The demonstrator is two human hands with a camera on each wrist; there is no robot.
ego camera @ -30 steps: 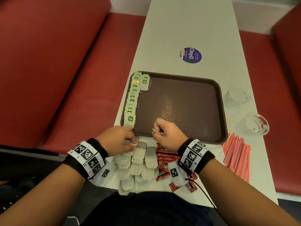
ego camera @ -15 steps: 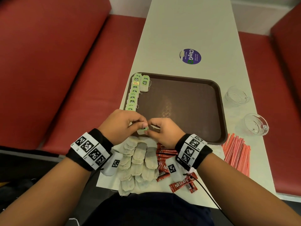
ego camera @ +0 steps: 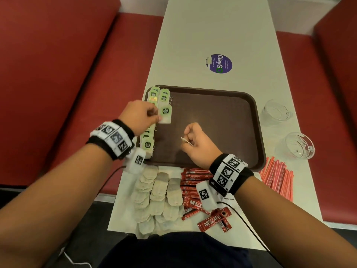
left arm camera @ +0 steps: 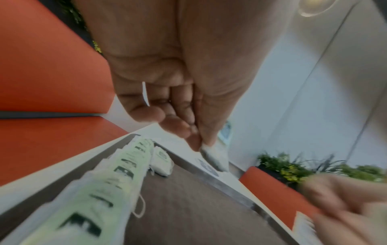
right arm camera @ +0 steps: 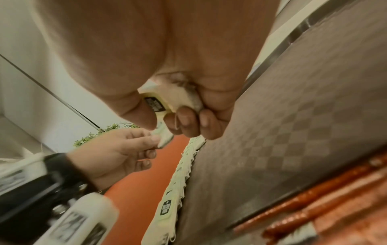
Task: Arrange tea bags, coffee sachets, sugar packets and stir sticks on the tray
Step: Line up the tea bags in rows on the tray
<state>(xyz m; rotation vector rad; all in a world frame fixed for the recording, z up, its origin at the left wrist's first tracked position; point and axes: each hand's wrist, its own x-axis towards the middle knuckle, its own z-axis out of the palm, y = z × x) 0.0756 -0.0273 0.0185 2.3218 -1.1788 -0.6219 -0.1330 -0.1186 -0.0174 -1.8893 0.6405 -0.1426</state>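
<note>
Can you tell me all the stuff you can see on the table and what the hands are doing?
tray: one, dark brown, middle of the table
table: one, white, between red benches
tea bags on the tray: a row too overlapped to count, green tags, along the left edge, with one more beside its far end
loose tea bags: a pile, beige, near edge of the table
coffee sachets: many, red, right of the pile
stir sticks: a bunch, red-orange, right of the tray
glass cups: two, clear, far right
round sticker: one, purple, beyond the tray
left hand: pinches a tea bag over the tray
right hand: its grip curls round more tea bags
</note>
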